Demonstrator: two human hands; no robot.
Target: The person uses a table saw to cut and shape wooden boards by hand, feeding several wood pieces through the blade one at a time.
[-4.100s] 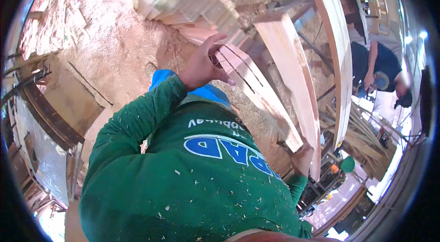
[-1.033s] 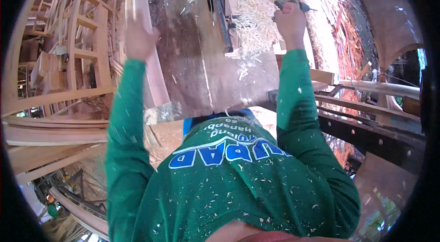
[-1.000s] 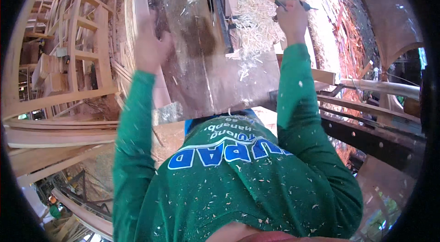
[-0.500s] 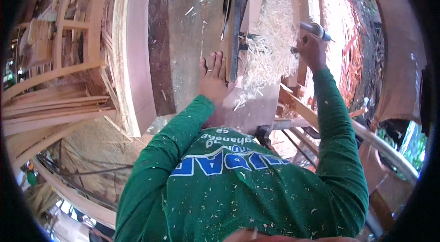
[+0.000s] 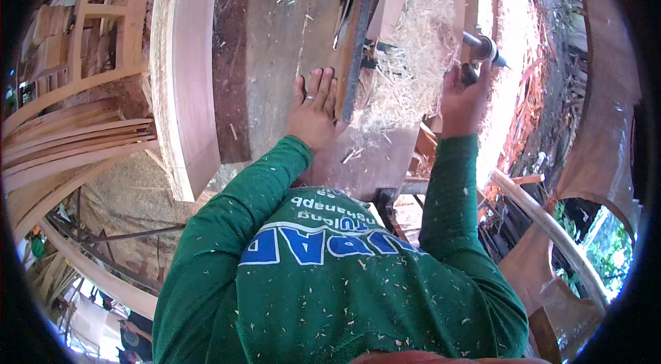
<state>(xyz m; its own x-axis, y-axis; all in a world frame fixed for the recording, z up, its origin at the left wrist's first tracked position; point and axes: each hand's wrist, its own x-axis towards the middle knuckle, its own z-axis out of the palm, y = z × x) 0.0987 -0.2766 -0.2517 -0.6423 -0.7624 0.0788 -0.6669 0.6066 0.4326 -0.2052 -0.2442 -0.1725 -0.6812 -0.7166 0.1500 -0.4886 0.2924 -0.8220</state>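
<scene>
The dark knob sits at the tabletop's right side, just beside a grey metal cylinder; the right hand appears closed around it. The left hand lies flat, fingers slightly spread, on the wooden tabletop, beside a dark-edged strip. Wood shavings heaped between strip and knob suggest much cutting is already done. A squared timber lies along the left, its near face smooth, its outer edge rougher; neither hand touches it, and how much work remains cannot be told. Blue, white-outlined capitals and smaller white lettering cross the green shirt, upside down; no other label is legible.
</scene>
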